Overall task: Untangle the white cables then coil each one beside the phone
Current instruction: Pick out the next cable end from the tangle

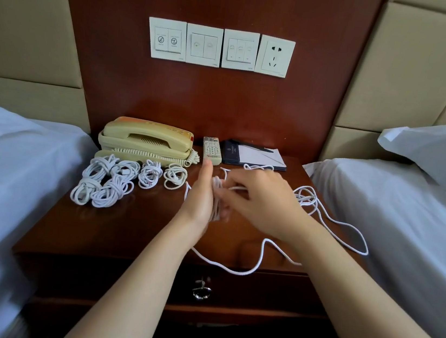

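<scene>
A cream phone (146, 139) stands at the back left of the wooden nightstand (123, 229). In front of it lie several coiled white cables (114, 180). My left hand (201, 194) is held upright with loops of a white cable (217, 193) wound round its fingers. My right hand (257, 199) pinches the same cable just right of those loops. Its loose length (258, 261) trails over the nightstand's front edge. Another loose white cable (321, 210) lies tangled to the right, reaching the bed.
A remote control (211, 150) and a notepad with a pen (257, 156) lie behind my hands. Beds with white sheets (3, 168) (407, 221) flank the nightstand. Wall switches and a socket (221, 47) sit above. A drawer handle (201, 291) is below.
</scene>
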